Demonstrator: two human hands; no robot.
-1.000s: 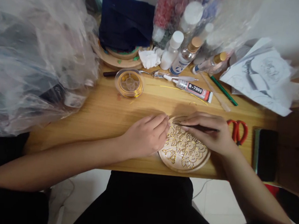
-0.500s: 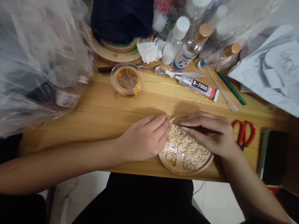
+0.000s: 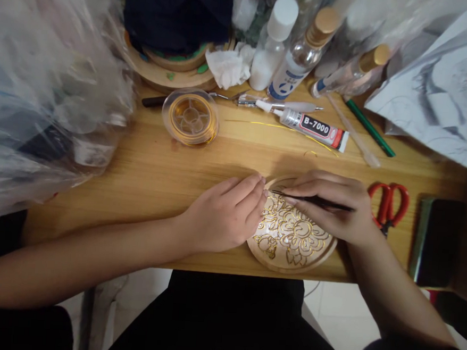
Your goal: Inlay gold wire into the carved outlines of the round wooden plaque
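Note:
A round wooden plaque (image 3: 299, 265) lies near the table's front edge, its face covered with a flower pattern outlined in gold wire. My right hand (image 3: 337, 203) grips dark tweezers (image 3: 323, 201), their tips pointing left over the plaque's upper left part. At the plaque's left edge my left hand (image 3: 226, 212) rests with curled fingers pressed together, the fingertips close to the tweezer tips. Whatever those fingers pinch is too small or hidden to make out. My right hand covers the plaque's upper right part.
Behind the hands are a spool of gold wire (image 3: 190, 117), a B-7000 glue tube (image 3: 314, 127), loose wire pieces and bottles (image 3: 291, 67). Red-handled scissors (image 3: 387, 204) and a phone (image 3: 439, 242) lie to the right. Plastic bags (image 3: 55, 98) fill the left side.
The camera view has shifted slightly, so the things at the back sit higher and wider apart. Both hands keep nearly the same pose at the plaque, with the tweezers still in my right hand.

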